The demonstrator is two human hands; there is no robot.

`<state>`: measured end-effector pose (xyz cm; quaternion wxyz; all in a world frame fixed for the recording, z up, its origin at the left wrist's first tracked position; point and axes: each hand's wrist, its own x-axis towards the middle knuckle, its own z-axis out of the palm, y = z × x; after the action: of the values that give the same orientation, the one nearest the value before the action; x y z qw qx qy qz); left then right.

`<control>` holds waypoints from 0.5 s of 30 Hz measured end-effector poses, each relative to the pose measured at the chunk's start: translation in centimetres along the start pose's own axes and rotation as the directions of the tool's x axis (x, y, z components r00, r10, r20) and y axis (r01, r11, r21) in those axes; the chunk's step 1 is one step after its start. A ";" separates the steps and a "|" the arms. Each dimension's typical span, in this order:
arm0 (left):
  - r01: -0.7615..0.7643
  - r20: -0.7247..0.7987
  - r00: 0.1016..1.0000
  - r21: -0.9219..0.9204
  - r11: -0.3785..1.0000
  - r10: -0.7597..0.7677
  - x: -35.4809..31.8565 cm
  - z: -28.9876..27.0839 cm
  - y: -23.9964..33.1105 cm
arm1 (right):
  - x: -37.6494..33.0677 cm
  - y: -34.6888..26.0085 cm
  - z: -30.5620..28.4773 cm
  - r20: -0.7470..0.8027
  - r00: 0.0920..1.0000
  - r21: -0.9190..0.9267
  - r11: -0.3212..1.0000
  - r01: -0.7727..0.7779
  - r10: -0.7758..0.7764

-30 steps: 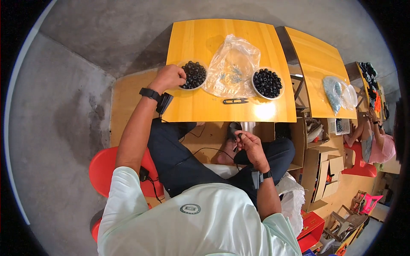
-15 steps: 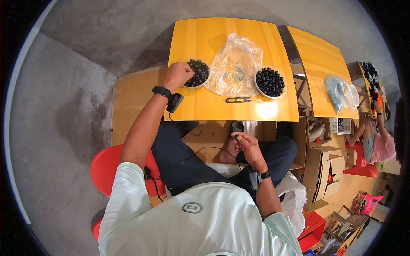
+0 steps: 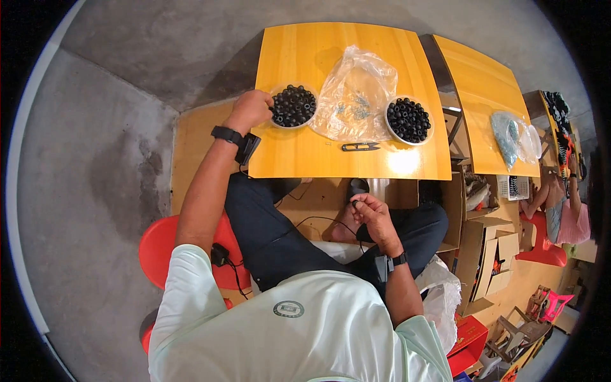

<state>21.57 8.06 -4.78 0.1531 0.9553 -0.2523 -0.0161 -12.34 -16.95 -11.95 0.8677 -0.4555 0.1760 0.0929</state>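
Black beads (image 3: 293, 106): heaped in the left bowl (image 3: 290, 127), on the table's left side; we see no long axis, bowl and heap both being round.
Left hand (image 3: 252, 109): the nearer one, at the bowl's left rim, so the beads lie directly to its right; fingers curled in toward the thumb. We cannot tell whether a bead is in them, or whether they touch the rim.
Small dark piece (image 3: 355, 204): at the right fingertips, below the table's near edge; too small for us to read its axis.
Right hand (image 3: 375, 219): thumb and finger pinched together on that piece, over the lap, well apart from the left bowl, which lies up and to its left.
Plastic bag (image 3: 356, 67): flat between the bowls.
Right bowl (image 3: 407, 142): also heaped with black beads.
Snips (image 3: 361, 147): below the bag, long axis running left to right.
Table (image 3: 305, 167): yellow, under all but the right hand's piece.
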 end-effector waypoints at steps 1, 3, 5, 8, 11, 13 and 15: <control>0.000 0.002 1.000 -0.002 1.000 0.000 -0.2 0.1 0.5 | 0.1 0.0 0.1 0.012 1.000 0.002 1.000 -0.003 0.003; 0.035 -0.030 0.999 -0.001 0.999 -0.035 -0.4 0.4 1.7 | 0.0 -0.1 0.4 0.004 1.000 -0.011 1.000 -0.005 0.005; 0.052 0.008 0.999 -0.035 0.998 -0.052 -0.1 0.7 2.2 | 0.0 0.0 0.6 0.002 1.000 -0.023 1.000 -0.005 0.005; 0.089 0.049 0.995 -0.176 0.980 -0.082 0.6 1.5 1.6 | 0.0 0.3 0.6 0.023 1.000 0.006 1.000 -0.018 0.018; 0.102 0.041 0.995 -0.397 0.912 -0.093 1.2 1.7 0.4 | -0.1 0.3 0.8 0.020 0.999 0.014 0.999 -0.045 0.045; 0.094 0.032 0.995 -0.505 0.858 -0.091 1.1 1.1 -0.1 | -0.3 0.2 0.8 0.014 0.999 0.019 0.999 -0.045 0.045; 0.050 0.021 0.999 -0.288 0.956 -0.046 0.9 0.0 0.1 | -0.2 0.5 0.3 0.012 0.999 0.010 0.999 -0.036 0.036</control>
<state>22.35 7.57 -4.70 0.2886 0.9285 -0.2250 -0.0633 -12.64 -16.42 -12.05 0.8692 -0.4474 0.1794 0.1104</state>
